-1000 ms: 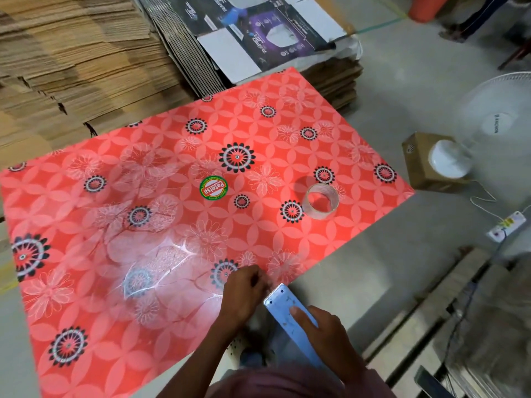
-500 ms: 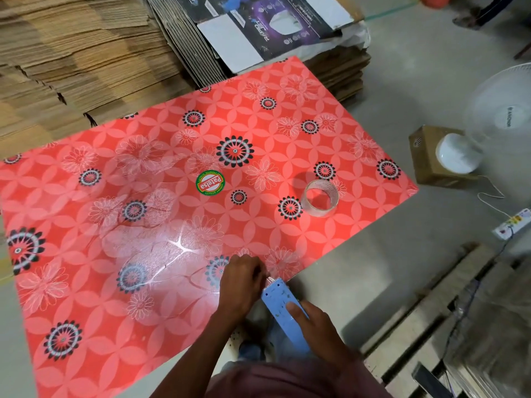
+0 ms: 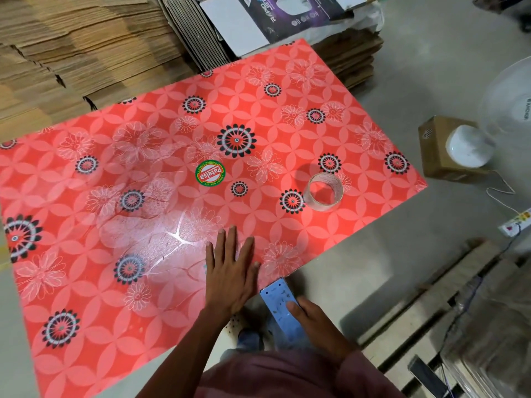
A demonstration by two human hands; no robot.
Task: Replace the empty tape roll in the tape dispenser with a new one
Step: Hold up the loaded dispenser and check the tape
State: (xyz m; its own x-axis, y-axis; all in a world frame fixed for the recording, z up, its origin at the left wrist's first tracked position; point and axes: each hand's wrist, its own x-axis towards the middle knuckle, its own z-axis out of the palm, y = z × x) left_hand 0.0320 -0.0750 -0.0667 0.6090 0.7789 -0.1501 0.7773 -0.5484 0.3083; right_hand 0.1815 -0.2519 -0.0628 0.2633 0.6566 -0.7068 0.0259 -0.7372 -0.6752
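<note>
On your tabletop [image 3: 120, 282], the round green-and-red sticker [image 3: 210, 173] near the middle reads "Patelsa", upside down to you, with small rim lettering too fine to make out. Print on the far dark carton [image 3: 290, 12] and on the fan [image 3: 508, 96] at right is illegible.

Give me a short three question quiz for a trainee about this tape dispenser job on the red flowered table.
1. True or false: the clear round tape roll lies in the left hand.
2. Which hand has its grip on the light blue flat tape dispenser? A) left B) right C) neither
3. Fill in: the left hand's fingers are spread ____ over the red flowered glossy table.

Key
1. False; the roll lies alone on the table, nearer its right end.
2. B; the right hand holds it off the table's near edge.
3. Flat.
</note>
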